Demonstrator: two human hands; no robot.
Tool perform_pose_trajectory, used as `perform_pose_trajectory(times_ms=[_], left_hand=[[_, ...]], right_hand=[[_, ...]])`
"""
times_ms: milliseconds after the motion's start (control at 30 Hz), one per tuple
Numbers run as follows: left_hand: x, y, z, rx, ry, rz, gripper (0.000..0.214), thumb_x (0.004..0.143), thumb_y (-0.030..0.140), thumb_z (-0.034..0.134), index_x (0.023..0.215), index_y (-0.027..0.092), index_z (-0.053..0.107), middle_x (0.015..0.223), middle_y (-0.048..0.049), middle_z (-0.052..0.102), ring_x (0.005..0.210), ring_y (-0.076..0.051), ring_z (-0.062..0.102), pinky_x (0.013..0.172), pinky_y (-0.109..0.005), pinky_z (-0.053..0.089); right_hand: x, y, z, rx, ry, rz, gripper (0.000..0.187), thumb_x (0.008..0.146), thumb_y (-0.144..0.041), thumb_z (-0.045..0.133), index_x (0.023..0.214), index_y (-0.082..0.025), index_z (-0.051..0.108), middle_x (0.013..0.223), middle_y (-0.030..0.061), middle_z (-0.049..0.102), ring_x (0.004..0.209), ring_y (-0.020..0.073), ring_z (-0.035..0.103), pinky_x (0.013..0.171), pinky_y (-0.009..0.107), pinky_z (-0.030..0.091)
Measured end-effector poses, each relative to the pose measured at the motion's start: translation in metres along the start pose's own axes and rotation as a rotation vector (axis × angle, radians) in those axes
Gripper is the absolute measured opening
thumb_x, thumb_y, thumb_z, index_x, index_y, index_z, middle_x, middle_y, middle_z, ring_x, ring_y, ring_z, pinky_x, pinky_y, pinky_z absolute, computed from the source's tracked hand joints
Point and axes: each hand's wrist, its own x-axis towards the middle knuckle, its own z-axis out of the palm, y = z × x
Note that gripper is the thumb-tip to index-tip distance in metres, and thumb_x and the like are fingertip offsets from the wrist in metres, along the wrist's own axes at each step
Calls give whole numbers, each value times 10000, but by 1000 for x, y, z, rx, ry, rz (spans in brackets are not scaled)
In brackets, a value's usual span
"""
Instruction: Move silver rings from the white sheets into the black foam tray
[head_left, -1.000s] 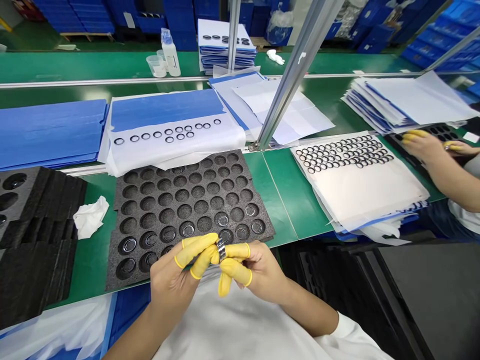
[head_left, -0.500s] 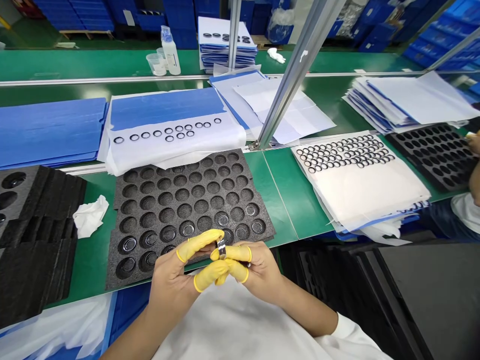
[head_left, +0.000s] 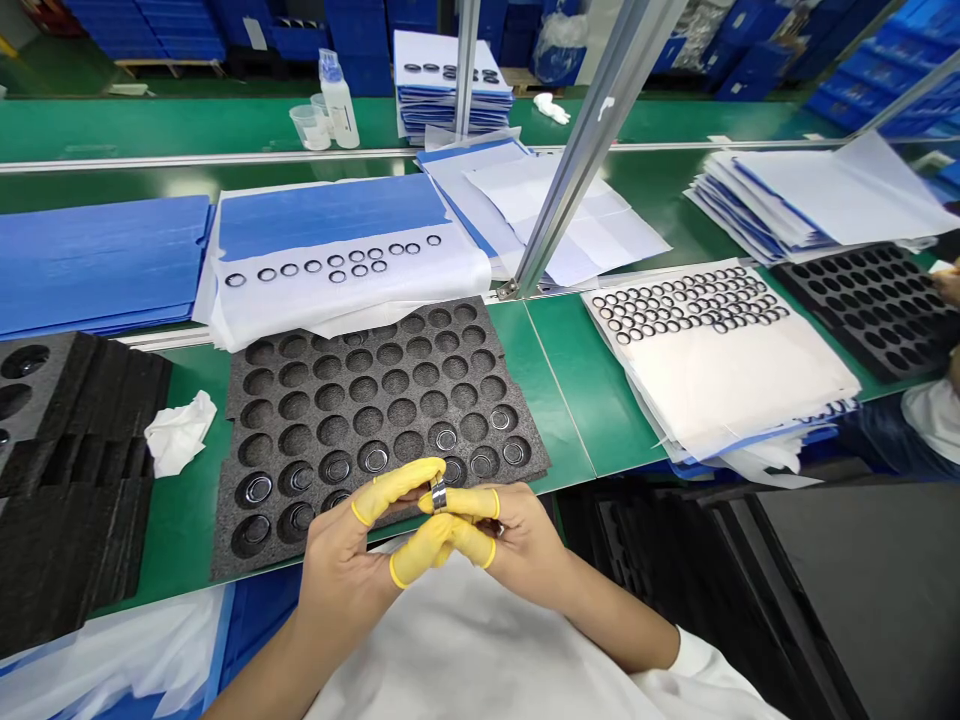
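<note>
The left hand [head_left: 345, 545] and right hand [head_left: 525, 545] pinch a metal ring [head_left: 439, 492] between yellow-cotted fingertips [head_left: 394, 490] over a foam tray [head_left: 360, 375]; a slackened grip could drop it.

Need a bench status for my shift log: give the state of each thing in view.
Metal ring, pinched between both hands.
Left hand, holding the ring, yellow finger cots on.
Right hand, holding the ring, also wearing cots.
Foam tray, rings in pockets along its near side.
White sheet, rings laid in rows at its far end.
</note>
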Motion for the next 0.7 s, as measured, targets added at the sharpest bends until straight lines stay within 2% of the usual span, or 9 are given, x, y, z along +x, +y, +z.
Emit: perform_pose_trajectory(times_ms=[133,300,400,500,567,633,700], left_hand=[[-2,-3,-2,58,-6,69,533,835,199,824,1332,342,692,1204,-8,800,1038,-190,785,970,-259,628],[-2,-1,0,193,6,144,575,866,181,781,1409,295,630,1291,-72,765,1054,-223,786,958,-301,644],[0,-1,2,266,26,243,579,870,184,782,1414,296,616,1222,-69,791,1021,-219,794,922,-302,661],[3,-3,4,307,29,345,596,901,179,753,1452,323,575,1169,-46,803,1011,-207,791,920,-324,664],[2,-5,4,312,25,398,649,902,167,753,1491,331,536,1188,-41,797,1032,-208,785,929,-332,661],[0,-7,2,282,16,383,698,883,152,773,1507,334,521,1249,-43,778,1067,-206,775,949,-320,651],[-3,-9,0,217,-6,281,680,883,148,772,1495,333,541,1292,-46,762,1095,-199,766,974,-293,632]], right_hand=[[1,-10,-5,265,-127,210,468,963,-552,648,1195,-160,752,625,-16,679,469,51,479,472,158,400],[3,-16,-9,385,-110,319,516,920,-598,680,1132,-135,767,610,-12,687,405,33,412,416,159,343],[4,-17,-6,360,-69,329,521,887,-591,722,1134,-136,777,607,-3,698,413,40,456,413,161,339],[3,-16,-3,311,-20,300,444,892,-533,741,1102,-145,797,603,4,696,489,68,569,428,155,349],[3,-14,-2,287,-3,264,390,909,-498,733,1066,-149,809,612,10,700,517,75,595,435,154,355],[2,-13,-2,265,6,231,355,927,-474,717,1038,-153,818,612,10,700,508,71,581,438,155,362],[1,-12,-3,243,15,202,334,945,-457,700,1028,-157,823,611,9,699,492,68,560,446,159,380]])
